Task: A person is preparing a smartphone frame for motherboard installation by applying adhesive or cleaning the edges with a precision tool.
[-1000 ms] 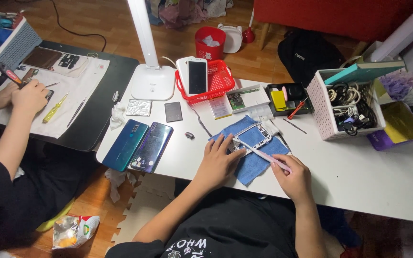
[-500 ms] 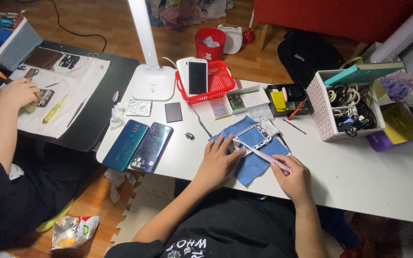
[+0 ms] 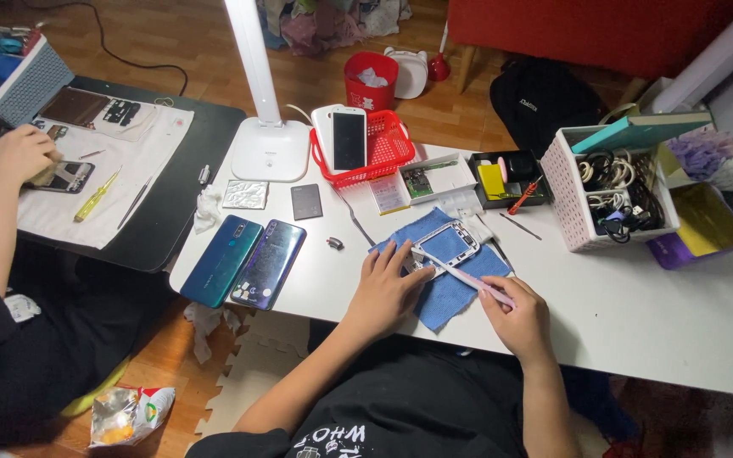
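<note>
Left hand (image 3: 383,293) presses a phone frame (image 3: 444,244) flat on the blue cloth (image 3: 451,288); right hand (image 3: 515,318), grip closed on a thin tool (image 3: 468,280), could slip and gouge the frame.

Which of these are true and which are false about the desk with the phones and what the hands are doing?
1. The left hand presses on the phone frame. True.
2. The phone frame lies on a red cloth. False: the cloth is blue.
3. The right hand holds a thin tool. True.
4. The red basket is empty. False: a white phone rests in it.
</note>
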